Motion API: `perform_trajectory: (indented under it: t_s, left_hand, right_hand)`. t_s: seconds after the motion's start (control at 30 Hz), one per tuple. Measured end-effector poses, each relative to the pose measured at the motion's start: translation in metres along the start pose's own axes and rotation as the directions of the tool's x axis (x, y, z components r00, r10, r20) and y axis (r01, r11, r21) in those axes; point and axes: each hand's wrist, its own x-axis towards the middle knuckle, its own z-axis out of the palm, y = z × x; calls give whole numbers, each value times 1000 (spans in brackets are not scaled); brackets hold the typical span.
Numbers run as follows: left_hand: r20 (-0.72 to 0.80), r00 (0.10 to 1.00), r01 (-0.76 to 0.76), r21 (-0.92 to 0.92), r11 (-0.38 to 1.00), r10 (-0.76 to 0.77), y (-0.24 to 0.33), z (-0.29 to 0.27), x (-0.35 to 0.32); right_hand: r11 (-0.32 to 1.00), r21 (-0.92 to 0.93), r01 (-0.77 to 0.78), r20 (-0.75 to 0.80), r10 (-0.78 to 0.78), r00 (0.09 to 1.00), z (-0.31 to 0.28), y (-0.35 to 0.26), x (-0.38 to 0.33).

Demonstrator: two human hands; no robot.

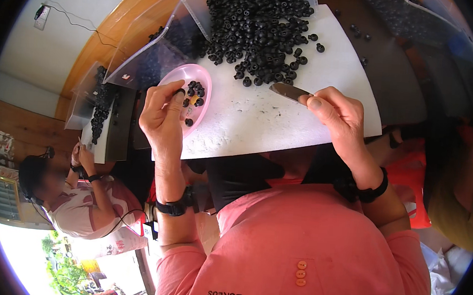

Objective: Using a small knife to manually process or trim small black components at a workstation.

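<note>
My left hand [162, 114] is closed in a pinch over the rim of a pink bowl [204, 112], holding a small black part [180, 91] between thumb and finger. Inside the bowl lie several round black parts [197, 87] and a yellowish bit. To the right, my right hand [338, 115] grips a small knife [290, 91]; its blade points left, above the white tabletop. Most of the handle is hidden in my fingers. Just beyond the blade, a large heap of hollow black parts [258, 31] spreads from a clear bin across the table.
Clear plastic bins [170, 39] with more black parts stand at the far left of the white table [232, 131]. Several loose parts lie on a dark surface to the right. Another person [96, 198] works at the left, and a further person's arm shows at the right edge.
</note>
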Motion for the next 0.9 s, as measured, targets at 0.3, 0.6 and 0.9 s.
perform_trajectory:
  t_s: [0.3,0.6,0.9]
  left_hand:
    - [259,946,-279,339,899,196,-11,69,-11]
    - [347,929,-293,475,830,130,-38,90,9]
    - [353,925,-236,250,939,138,-8,72,-6]
  right_hand:
    - [999,11,-44,20,44,999,-3,-1,1]
    - [999,2,-44,18,44,999,-1,1,-1]
    - [999,-52,-5,22,6,1000,-1,6,1]
